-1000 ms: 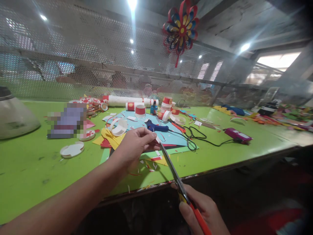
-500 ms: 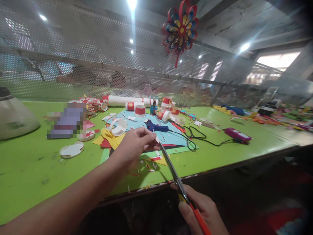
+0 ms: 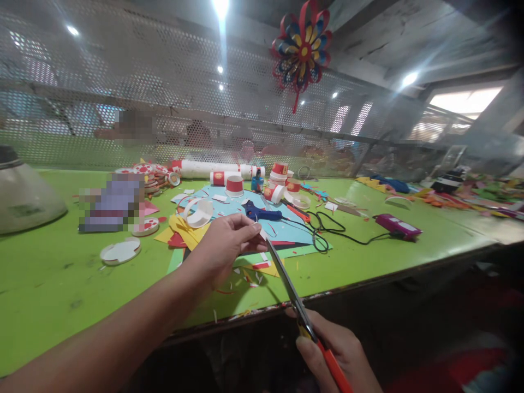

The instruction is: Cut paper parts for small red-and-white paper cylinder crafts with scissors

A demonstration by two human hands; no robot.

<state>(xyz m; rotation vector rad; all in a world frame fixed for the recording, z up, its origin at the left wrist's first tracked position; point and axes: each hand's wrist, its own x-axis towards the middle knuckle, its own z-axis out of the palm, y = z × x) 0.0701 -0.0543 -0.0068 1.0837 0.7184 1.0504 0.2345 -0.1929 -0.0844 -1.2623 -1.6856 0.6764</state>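
So the left hand (image 3: 233, 240) has a small white piece of paper (image 3: 263, 233) pinched between thumb and fingers, up above the near part of the green tabletop (image 3: 49, 295). The right hand (image 3: 338, 346) is wrapped around the red handles of some scissors (image 3: 289, 278), out past the table's front edge, and the blade tips are right at that bit of paper. Blades look pretty much closed, though can't really tell if there's a tiny gap.

Just beyond the left hand there's a blue glue gun (image 3: 262, 212) lying on light blue paper (image 3: 239, 204), its black cord (image 3: 344, 234) looping off towards a purple power strip (image 3: 398, 227) on the right. Left of the glue gun sits a white ring (image 3: 199, 213), near some folded yellow paper (image 3: 186, 232). Further back there are red-and-white paper cups (image 3: 234, 186) and a long white tube (image 3: 210, 168). A colourful paper flower (image 3: 304, 52) hangs above it all.
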